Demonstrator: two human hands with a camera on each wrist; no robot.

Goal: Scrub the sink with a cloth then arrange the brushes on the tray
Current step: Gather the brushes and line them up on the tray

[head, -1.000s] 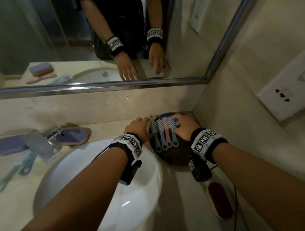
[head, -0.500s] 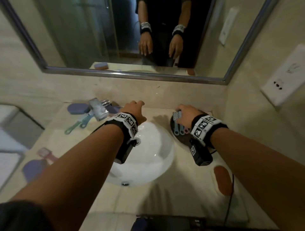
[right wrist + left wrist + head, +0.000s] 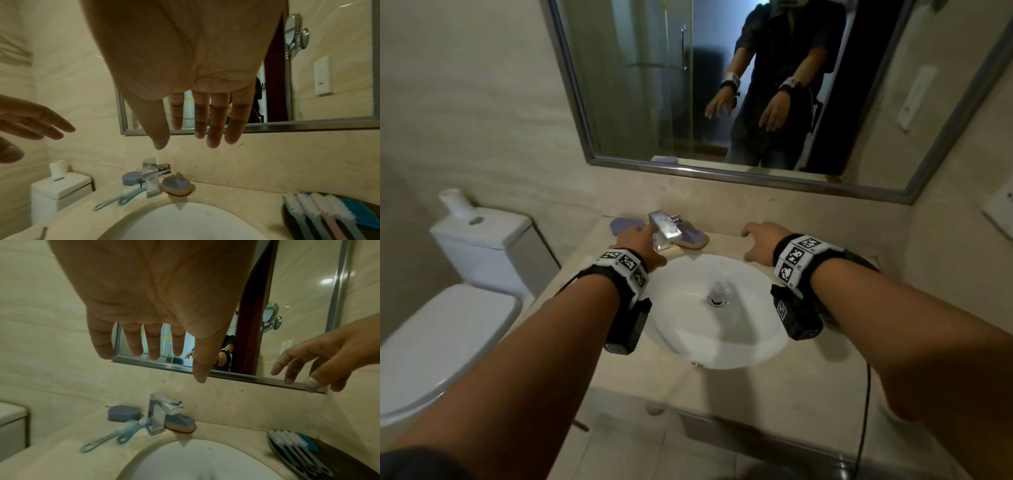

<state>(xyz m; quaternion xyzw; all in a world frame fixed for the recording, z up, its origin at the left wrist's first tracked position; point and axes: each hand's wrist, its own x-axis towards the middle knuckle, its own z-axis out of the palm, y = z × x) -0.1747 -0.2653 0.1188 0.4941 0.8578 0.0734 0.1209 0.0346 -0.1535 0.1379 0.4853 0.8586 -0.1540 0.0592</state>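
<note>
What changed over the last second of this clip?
Both hands let go of the brushes on the dark tray and pulled back: left hand and right hand now hover open above the sink. The brushes stay lined up; two more remain beside the faucet.

Dim, warm yellowish indoor light, grainy throughout. Sink (image 3: 717, 310) brightest area in head view, soft sheen on basin, arm shadow across it. Ceiling light reflected as bright spot in mirror (image 3: 327, 281). Glare on chrome faucet (image 3: 151, 177). Strong wide-angle bending at edges: mirror frame and walls curve. Wrist views: palms close to lens, soft, oversized. Brushes (image 3: 320, 212) near frame edge smeared, slightly blurred.
</note>
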